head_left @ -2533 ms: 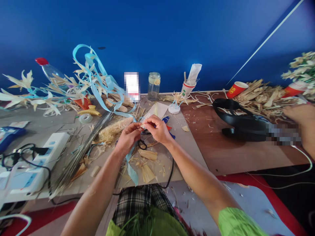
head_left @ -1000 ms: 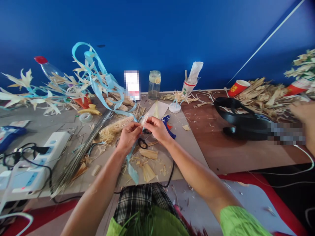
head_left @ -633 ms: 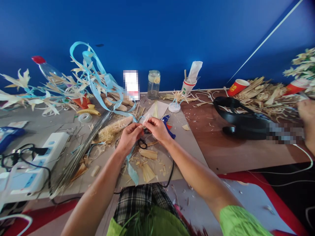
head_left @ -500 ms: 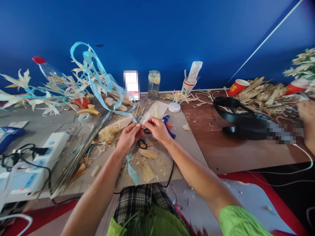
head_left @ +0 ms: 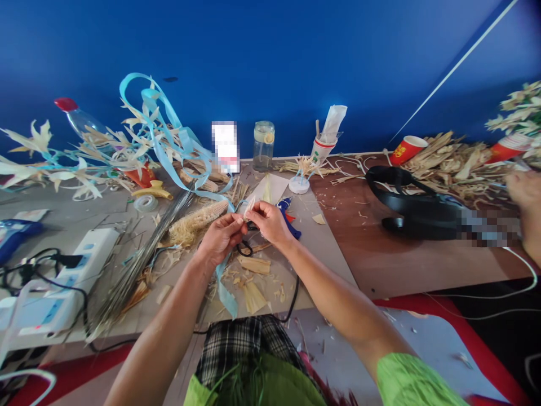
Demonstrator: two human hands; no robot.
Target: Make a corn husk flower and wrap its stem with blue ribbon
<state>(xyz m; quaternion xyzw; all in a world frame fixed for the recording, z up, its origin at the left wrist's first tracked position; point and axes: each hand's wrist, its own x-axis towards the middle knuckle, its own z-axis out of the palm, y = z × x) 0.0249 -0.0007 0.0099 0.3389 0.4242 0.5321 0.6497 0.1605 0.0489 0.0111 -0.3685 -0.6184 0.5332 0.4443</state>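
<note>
My left hand (head_left: 220, 239) and my right hand (head_left: 269, 221) meet above the grey board (head_left: 325, 248), fingers pinched together on a small pale corn-husk piece (head_left: 249, 206). A light blue ribbon (head_left: 169, 141) runs from a tangle at the back left to the husk piece, and its loose end (head_left: 226, 290) hangs below my left hand. Black scissors (head_left: 244, 248) lie on the board just under my hands. A dried corn cob (head_left: 196, 220) lies to the left of my left hand.
Husk scraps (head_left: 253, 282) litter the board. A bundle of thin wires (head_left: 139, 259), a white power strip (head_left: 63, 282) and tape roll (head_left: 146, 203) sit left. A jar (head_left: 264, 145), paper cup (head_left: 323, 149), blue glue gun (head_left: 289, 217), black fan (head_left: 412, 206), husk heap (head_left: 456, 163) and another person's hand (head_left: 526, 197) lie beyond.
My hands have stayed together on the husk piece with small finger movements. The other person's hand at the far right has shifted slightly to the right.
</note>
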